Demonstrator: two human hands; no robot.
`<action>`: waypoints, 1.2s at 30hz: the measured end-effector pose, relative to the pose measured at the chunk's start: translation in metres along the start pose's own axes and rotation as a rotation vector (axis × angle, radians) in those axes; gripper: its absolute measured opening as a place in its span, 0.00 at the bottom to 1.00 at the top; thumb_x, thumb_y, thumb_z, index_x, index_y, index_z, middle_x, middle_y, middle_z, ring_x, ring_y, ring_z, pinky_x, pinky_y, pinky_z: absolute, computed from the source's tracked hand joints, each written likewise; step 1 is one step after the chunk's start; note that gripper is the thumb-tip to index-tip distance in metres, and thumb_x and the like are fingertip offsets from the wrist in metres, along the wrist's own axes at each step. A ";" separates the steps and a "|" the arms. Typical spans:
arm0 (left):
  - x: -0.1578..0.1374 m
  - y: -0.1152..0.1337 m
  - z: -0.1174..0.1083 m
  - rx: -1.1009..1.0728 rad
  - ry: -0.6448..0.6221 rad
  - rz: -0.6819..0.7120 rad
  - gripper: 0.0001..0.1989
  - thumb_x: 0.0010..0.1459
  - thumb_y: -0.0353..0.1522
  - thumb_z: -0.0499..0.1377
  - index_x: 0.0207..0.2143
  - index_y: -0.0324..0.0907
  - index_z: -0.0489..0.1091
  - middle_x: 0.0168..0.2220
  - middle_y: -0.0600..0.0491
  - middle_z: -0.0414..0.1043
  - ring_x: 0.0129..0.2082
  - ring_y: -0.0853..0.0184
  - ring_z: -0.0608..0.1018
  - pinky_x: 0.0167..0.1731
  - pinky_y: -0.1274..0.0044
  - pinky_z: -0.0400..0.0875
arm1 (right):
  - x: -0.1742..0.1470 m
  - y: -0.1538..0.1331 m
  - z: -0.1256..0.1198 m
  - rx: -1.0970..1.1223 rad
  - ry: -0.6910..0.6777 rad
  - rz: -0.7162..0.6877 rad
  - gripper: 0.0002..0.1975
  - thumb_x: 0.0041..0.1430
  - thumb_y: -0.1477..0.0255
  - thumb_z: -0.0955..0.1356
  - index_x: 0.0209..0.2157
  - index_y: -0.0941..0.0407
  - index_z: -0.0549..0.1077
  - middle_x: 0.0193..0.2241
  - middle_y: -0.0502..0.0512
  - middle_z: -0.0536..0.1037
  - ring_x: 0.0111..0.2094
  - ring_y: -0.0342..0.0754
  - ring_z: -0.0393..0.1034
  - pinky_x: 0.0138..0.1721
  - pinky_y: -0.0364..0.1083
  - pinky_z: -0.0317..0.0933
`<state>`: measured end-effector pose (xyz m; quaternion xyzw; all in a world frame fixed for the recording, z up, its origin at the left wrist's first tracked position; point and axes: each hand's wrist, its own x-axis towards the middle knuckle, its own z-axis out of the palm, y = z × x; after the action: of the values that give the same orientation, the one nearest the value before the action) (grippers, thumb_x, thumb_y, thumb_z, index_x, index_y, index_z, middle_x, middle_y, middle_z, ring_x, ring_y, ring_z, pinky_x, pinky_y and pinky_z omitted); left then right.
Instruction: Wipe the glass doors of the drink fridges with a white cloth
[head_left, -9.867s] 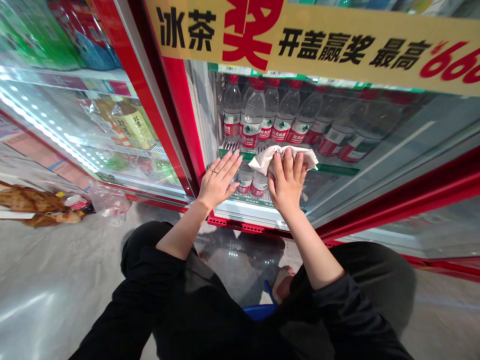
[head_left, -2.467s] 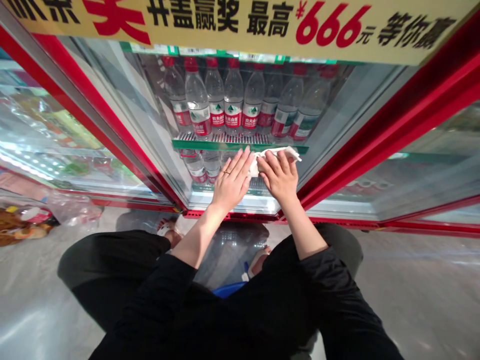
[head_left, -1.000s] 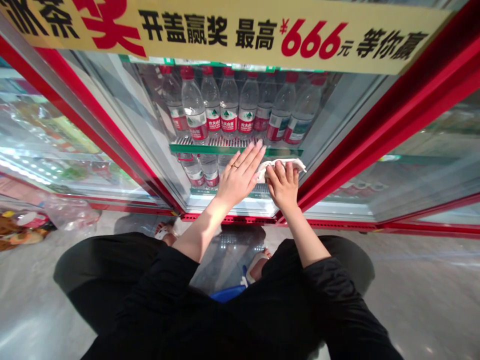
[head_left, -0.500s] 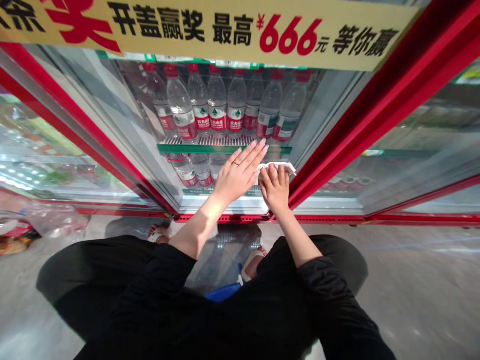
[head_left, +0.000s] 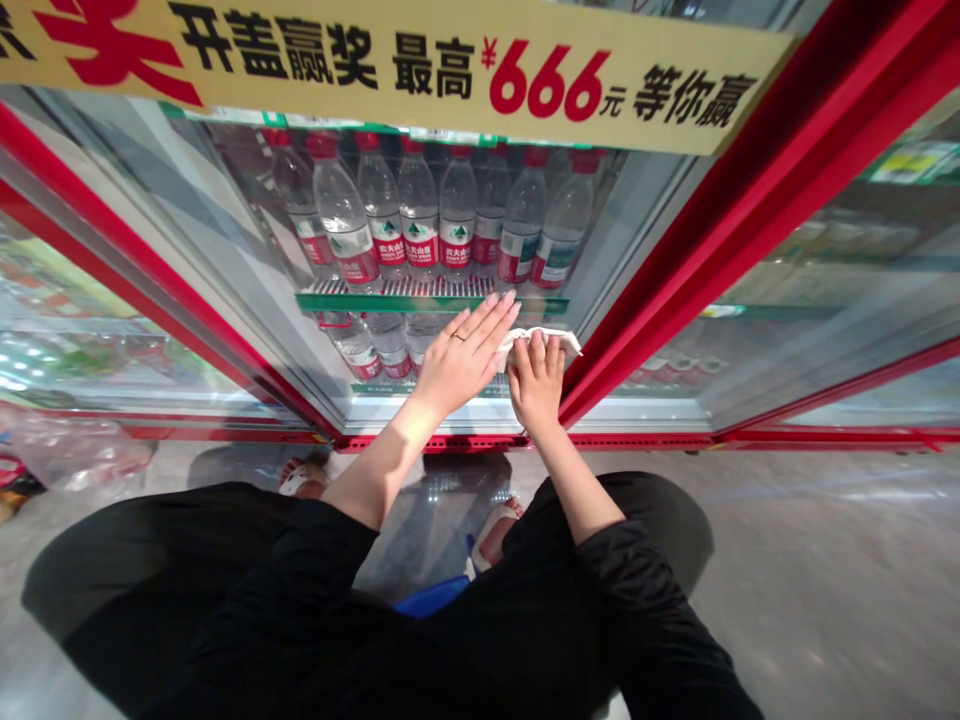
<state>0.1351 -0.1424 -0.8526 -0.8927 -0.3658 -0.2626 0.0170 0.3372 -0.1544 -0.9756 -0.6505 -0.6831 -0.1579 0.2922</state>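
Note:
My right hand [head_left: 538, 378] presses a folded white cloth or wipe [head_left: 571, 342] against the glass door [head_left: 480, 385], low down near its right edge. The fingers lie over the cloth, whose edges stick out around them. Just to the left, my left hand [head_left: 461, 355] rests flat on the glass with its fingers stretched out towards the upper right. It holds nothing, and a ring shows on one finger. Behind the glass, red-capped water bottles [head_left: 420, 225] stand on a shelf with a green front strip [head_left: 427, 302].
A yellow banner [head_left: 420, 75] runs across the door above. A red frame [head_left: 697, 245] borders the door's right side, with another glass door beyond. Clear plastic wrap [head_left: 82, 450] lies on the floor at left. Something blue [head_left: 433, 596] sits between my legs.
The whole view has shifted slightly, so door and hands appear a little further left. Both hands keep nearly the same places on the glass, and the cloth is still under my right fingers.

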 end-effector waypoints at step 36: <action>-0.005 -0.011 0.006 0.229 0.059 0.122 0.40 0.80 0.32 0.46 0.84 0.46 0.27 0.83 0.51 0.48 0.82 0.60 0.56 0.80 0.64 0.54 | 0.037 0.048 -0.063 0.096 0.854 0.017 0.20 0.79 0.67 0.64 0.45 0.51 0.89 0.50 0.64 0.81 0.53 0.58 0.81 0.51 0.57 0.81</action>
<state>0.1279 -0.1365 -0.8620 -0.8973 -0.3379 -0.2437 0.1456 0.3974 -0.1577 -0.9125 -0.5182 -0.5019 -0.3787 0.5799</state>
